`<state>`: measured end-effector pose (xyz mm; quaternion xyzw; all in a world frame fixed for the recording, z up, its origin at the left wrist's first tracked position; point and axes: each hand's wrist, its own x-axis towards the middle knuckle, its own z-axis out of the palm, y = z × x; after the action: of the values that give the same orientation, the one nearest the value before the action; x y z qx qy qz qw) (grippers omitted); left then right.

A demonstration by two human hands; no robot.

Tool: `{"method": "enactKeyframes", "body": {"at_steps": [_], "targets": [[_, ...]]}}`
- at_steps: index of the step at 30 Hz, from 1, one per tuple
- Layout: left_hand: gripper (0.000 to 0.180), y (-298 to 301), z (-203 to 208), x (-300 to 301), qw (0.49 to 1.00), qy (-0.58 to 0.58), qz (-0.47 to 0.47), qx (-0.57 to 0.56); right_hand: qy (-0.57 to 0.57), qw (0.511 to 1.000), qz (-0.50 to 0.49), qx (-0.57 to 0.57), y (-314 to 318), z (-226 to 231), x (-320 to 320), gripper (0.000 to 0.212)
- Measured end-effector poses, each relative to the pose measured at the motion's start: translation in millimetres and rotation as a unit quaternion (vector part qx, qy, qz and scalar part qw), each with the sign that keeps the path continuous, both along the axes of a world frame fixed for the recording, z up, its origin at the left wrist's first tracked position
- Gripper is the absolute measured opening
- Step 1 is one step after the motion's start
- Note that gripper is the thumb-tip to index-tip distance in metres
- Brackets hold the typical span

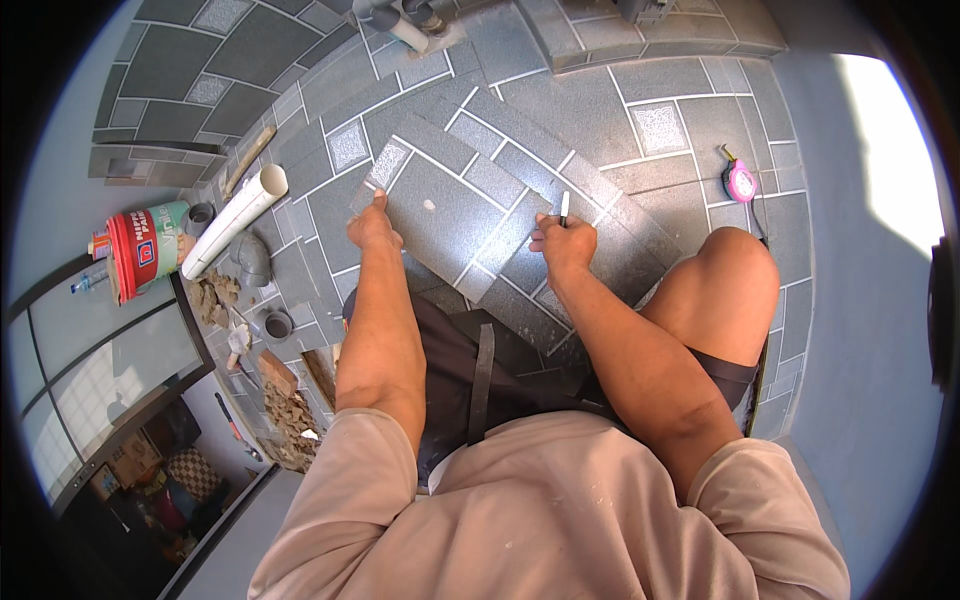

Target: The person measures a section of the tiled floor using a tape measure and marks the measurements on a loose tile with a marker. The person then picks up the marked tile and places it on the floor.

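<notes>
A loose grey patterned floor tile [440, 210] with white joint lines lies at an angle in front of me, overlapping another loose tile [625, 240] of the same look. My left hand [376, 230] grips the upper tile's left edge, index finger stretched along it and thumb near its lower side. In my right hand [568, 246] is a marker pen [564, 205], its white end pointing up and away. That hand's curled fingers rest by the upper tile's right edge, over the lower tile. The pen's tip is hidden.
A pink tape measure [738, 182] lies at the right. On the left are a white pipe [235, 222], a red and green paint bucket [148, 250], grey pipe fittings [249, 258], a wooden stick [250, 160] and rubble [291, 425]. A raised tiled step [660, 48] runs along the back.
</notes>
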<state>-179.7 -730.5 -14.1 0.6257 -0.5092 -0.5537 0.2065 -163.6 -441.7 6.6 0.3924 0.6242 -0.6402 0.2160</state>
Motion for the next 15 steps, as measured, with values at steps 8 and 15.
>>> {"method": "enactKeyframes", "body": {"at_steps": [8, 15], "targets": [[0.05, 2.5, 1.4, -1.4, 0.999, 0.027, -0.014, -0.012, -0.011, 1.0, -0.003, -0.006, 0.0, 2.0, -3.9, 0.016], [0.064, -2.1, -2.2, -3.0, 1.0, 0.017, 0.0, 0.0, 0.002, 1.0, -0.002, -0.002, 0.3, -1.6, -1.7, 0.015]]}}
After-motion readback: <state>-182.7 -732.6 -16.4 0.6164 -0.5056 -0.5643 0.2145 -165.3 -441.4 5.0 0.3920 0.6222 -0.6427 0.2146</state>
